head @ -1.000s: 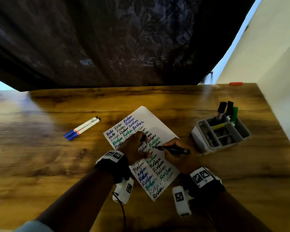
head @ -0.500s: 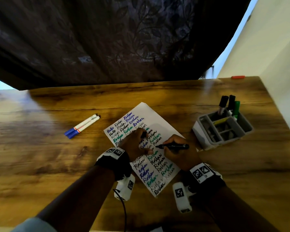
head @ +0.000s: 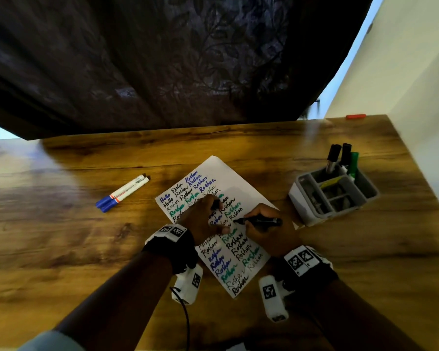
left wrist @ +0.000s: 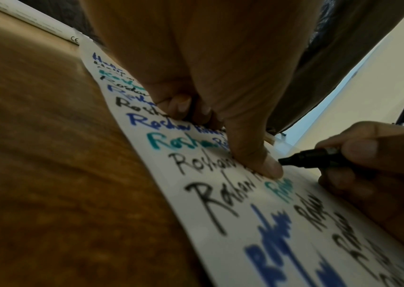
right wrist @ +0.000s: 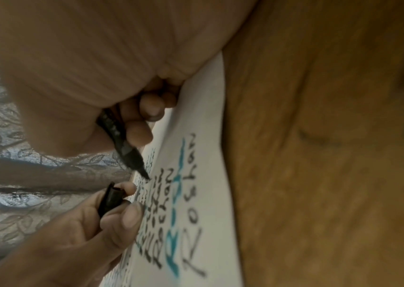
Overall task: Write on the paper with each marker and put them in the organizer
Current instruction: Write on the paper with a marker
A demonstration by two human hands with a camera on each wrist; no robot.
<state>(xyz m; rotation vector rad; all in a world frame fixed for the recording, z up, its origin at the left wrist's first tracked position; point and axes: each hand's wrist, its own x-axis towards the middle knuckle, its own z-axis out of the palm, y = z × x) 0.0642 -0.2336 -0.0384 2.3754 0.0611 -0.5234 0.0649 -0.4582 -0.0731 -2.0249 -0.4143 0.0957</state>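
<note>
The white paper (head: 228, 178), full of black, blue and green words, lies slanted at the table's middle. My left hand (head: 208, 216) rests on it, thumb (left wrist: 267, 165) pressing the sheet, fingers pinching a black cap (right wrist: 110, 200). My right hand (head: 261, 231) grips an uncapped black marker (head: 261, 221) like a pen, its tip (right wrist: 144, 174) at the paper just right of my left thumb. The grey organizer (head: 304, 196) stands to the right with two black-capped markers (head: 333, 154) and a green one (head: 353, 160) upright in its back compartment. Two blue-capped markers (head: 122, 193) lie side by side on the left.
The wooden table (head: 61, 236) ends at a dark patterned curtain (head: 162, 72) behind and a pale wall (head: 416, 97) on the right. A small red object (head: 355, 116) sits at the far right corner.
The head view has shifted a little. Both hands stay on the paper and the marker tip is at about the same line.
</note>
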